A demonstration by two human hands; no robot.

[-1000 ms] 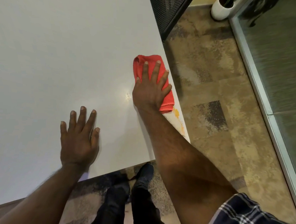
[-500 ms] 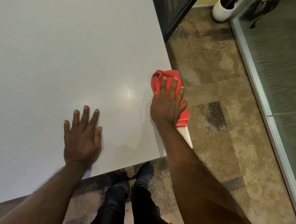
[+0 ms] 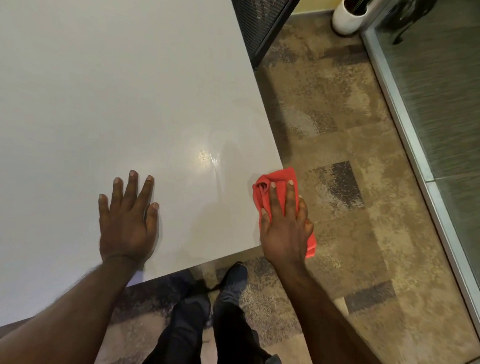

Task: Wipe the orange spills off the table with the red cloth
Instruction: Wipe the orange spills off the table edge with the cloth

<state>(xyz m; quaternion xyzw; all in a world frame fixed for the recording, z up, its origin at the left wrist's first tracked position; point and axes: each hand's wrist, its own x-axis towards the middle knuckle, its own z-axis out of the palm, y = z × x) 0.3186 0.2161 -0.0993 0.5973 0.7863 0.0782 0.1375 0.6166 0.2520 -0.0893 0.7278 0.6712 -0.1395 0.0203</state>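
Right hand point(image 3: 285, 228) lies palm down on the bunched red fabric cloth point(image 3: 277, 185), fingers extended and pressing it flat rather than curled around it; the little-finger side hangs past the table edge. Two fingertips point(image 3: 273, 185) rest on the upper half of the cloth, the thumb along its left margin.

Cloth: bright red, soft weave, folded and rumpled, with a small raised pucker at its upper left corner. Most of it is covered by the hand. It sits at the near right corner of the pale grey, smooth, glossy table point(image 3: 99, 91), overhanging the right edge, so part of the fabric shows against the floor. Long axis runs roughly parallel to the right edge, from the far end just beyond the fingertips to the near end beside the wrist, where a folded bit sticks out to the right.

No orange marks can be made out on the exposed tabletop near the corner; anything under the cloth is hidden. A faint glossy smear point(image 3: 206, 157) catches light to the left of the cloth.

Left hand point(image 3: 127, 217) rests flat and open, fingers spread, near the front edge, well apart from the cloth.

Mottled brown carpet floor point(image 3: 347, 131) lies beyond the right edge.
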